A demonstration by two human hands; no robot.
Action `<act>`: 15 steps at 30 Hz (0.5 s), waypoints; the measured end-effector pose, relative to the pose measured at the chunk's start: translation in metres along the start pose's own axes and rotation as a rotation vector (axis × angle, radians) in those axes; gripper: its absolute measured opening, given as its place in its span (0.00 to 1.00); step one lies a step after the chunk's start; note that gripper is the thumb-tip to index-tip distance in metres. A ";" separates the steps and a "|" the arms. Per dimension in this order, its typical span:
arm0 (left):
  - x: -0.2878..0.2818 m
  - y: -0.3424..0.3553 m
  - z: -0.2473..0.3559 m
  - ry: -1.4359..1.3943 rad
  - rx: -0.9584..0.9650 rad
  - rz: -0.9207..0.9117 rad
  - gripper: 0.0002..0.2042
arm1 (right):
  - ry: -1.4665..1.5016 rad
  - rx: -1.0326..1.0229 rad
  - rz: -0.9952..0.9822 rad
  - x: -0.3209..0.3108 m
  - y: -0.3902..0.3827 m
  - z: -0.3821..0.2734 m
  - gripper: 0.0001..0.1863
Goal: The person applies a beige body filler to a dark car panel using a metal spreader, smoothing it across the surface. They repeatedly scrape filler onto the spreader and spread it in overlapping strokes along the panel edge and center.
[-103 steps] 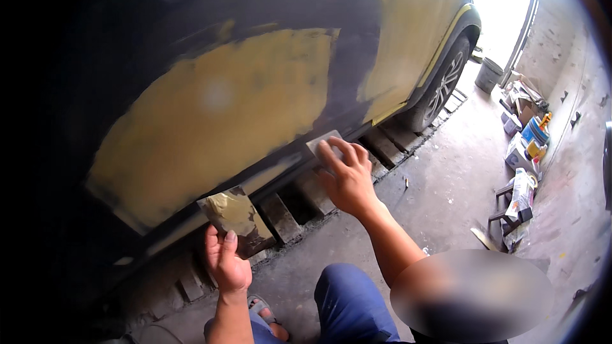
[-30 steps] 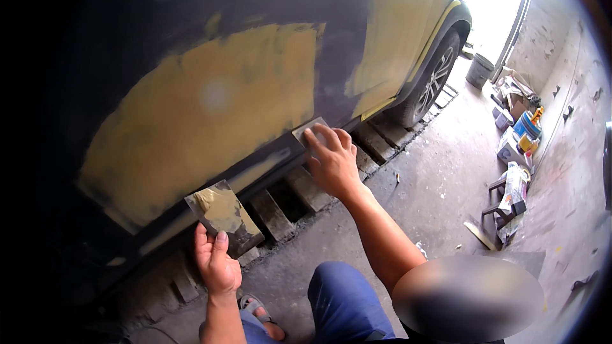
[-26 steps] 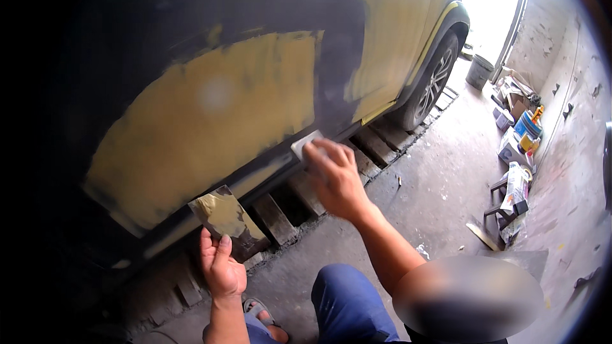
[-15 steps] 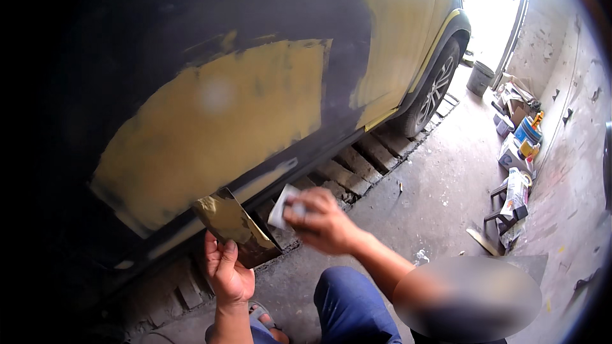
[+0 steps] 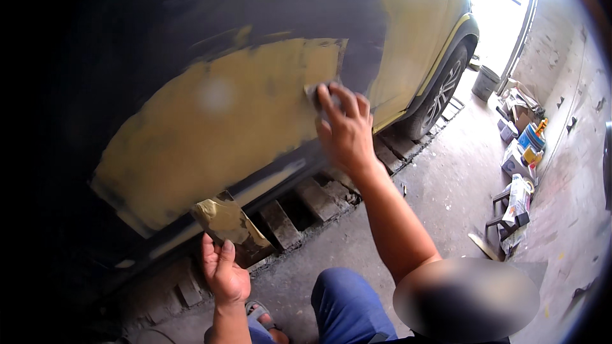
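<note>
My left hand (image 5: 225, 275) grips the lower edge of a flat putty board (image 5: 234, 228) smeared with yellowish filler, held tilted beside the car's lower sill. My right hand (image 5: 347, 124) is up at the car's side panel, its fingers closed around a putty spreader (image 5: 312, 97). The spreader's blade meets the right part of a large yellow filler patch (image 5: 210, 134) on the dark bodywork. Part of the spreader is hidden behind the fingers.
A car wheel (image 5: 440, 92) stands ahead on the right, with slatted boards (image 5: 319, 199) along the floor under the sill. Paint cans (image 5: 530, 137), a small stool (image 5: 510, 213) and a bucket (image 5: 486, 83) line the wall. My blue-clad knee (image 5: 347, 302) is below.
My right hand has moved up and to the right with the spreader, from beside the putty board onto the filler patch. The left hand stays almost still with the board.
</note>
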State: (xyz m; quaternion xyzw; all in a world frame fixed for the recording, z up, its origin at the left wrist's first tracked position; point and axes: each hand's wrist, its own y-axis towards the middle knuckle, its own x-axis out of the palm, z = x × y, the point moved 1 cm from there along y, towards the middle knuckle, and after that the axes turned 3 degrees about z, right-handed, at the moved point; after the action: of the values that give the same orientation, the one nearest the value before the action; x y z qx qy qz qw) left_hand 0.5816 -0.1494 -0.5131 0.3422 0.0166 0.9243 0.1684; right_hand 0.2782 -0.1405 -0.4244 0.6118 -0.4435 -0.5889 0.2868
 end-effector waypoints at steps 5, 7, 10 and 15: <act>0.007 -0.003 0.003 -0.032 -0.027 -0.011 0.20 | 0.051 0.095 -0.149 0.019 -0.065 -0.010 0.37; 0.006 -0.001 0.000 -0.014 -0.013 -0.021 0.20 | 0.060 0.097 -0.157 0.019 -0.075 -0.011 0.37; 0.007 0.000 -0.002 0.008 -0.028 -0.057 0.21 | 0.063 0.083 -0.220 0.012 -0.086 -0.010 0.36; 0.004 0.000 -0.004 0.036 -0.001 -0.038 0.20 | 0.046 0.114 -0.089 -0.024 -0.046 -0.002 0.34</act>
State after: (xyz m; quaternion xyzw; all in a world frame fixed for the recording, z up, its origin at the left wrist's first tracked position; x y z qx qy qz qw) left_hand 0.5763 -0.1477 -0.5138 0.3250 0.0256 0.9269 0.1859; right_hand 0.2918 -0.0994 -0.4527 0.6596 -0.4420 -0.5606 0.2352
